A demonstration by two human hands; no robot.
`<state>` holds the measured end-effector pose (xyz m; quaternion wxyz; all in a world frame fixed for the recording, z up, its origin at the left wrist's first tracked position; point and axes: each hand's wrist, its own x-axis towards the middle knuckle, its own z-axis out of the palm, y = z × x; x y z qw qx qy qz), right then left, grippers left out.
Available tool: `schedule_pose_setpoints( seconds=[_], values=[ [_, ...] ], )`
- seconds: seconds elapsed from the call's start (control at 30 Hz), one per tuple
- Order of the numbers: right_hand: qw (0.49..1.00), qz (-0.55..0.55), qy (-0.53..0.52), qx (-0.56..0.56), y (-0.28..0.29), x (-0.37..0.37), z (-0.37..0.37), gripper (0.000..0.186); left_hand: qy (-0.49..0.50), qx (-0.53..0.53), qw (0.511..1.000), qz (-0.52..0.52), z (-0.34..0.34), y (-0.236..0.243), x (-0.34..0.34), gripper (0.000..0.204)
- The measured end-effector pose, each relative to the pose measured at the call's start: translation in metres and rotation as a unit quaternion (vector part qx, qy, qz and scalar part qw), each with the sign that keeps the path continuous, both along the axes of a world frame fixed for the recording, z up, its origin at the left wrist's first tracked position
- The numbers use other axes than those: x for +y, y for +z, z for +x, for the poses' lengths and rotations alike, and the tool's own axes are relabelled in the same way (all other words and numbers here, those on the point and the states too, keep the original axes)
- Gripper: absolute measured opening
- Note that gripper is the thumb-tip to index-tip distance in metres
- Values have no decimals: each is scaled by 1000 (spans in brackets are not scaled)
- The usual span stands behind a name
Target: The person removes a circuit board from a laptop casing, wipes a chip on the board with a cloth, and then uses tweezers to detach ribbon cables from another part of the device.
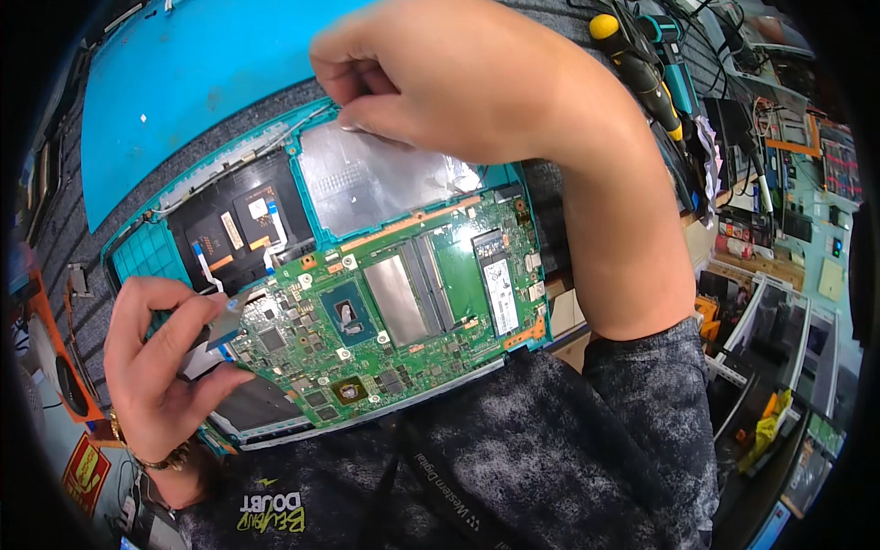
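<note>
An opened teal laptop chassis (137,257) lies across the middle, showing a green circuit board (463,293), white SSD stick (501,302), silver foil plate (362,179) and ribbon cables (209,270). My left hand (160,367) grips a thin dark piece (223,328) at the board's left end, fingers curled. My right hand (417,78) reaches over the chassis's top edge, thumb tip beside the foil plate and fingers bent inward; what they pinch, if anything, is hidden.
A blue panel (147,110) lies on the grey ribbed mat (64,220) behind the chassis. Yellow-and-black screwdrivers (628,64), a teal tool (667,55) and cables crowd the upper right. Shelves with metal frames, boards and assorted parts (779,339) stand at the right. An orange object (64,367) is at left.
</note>
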<state>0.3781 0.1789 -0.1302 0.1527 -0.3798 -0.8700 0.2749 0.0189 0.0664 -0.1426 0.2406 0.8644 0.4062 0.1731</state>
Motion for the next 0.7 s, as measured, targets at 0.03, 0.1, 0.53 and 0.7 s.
schedule_pose_setpoints(
  seconds=[0.03, 0.1, 0.53, 0.7],
  values=[
    [1000, -2, 7, 10, 4, -2, 2, 12, -2, -8, 1000, -4, -1, -1, 0, 74],
    [1000, 2, 12, 16, 6, -2, 1, 12, 0, -15, 1000, -3, -2, -3, 0, 74],
    [999, -18, 35, 23, 7, 2, 3, 11, -1, 4, 1000, -2, 1, 2, 1, 72],
    [997, -28, -21, -67, -5, 8, -8, 14, -5, 5, 1000, 10, 1, 5, 3, 73]
  ],
)
